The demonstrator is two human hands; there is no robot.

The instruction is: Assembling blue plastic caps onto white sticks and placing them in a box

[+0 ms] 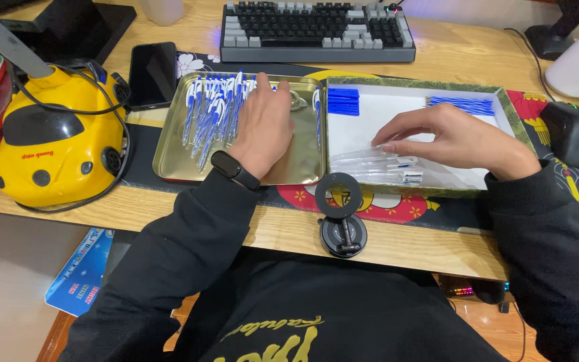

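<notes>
The left hand (263, 126) was laid flat, palm down and fingers spread forward, inside a shallow metal tray (169, 161) that was set on the desk mat near the front edge of the wooden desk (450, 50). Its fingertips were rested against a heap of blue-and-white pens (214, 110) piled in the tray's left half; nothing was seen gripped in it. A black wristband (234, 169) was worn on that wrist.

The right hand (454, 137) was held over a white-lined box (510, 110) placed just right of the tray, touching its side. Its fingers were drawn together, the tips pressed onto a bundle of clear pen barrels (376, 166) lying at the box's front left corner; whether a barrel was actually pinched could not be told. Blue caps (343, 102) were stacked at the box's back left corner, and blue refills (464, 104) along its back edge.

A keyboard (316, 30) was set at the desk's back edge, a phone (153, 74) behind the tray's left corner.
</notes>
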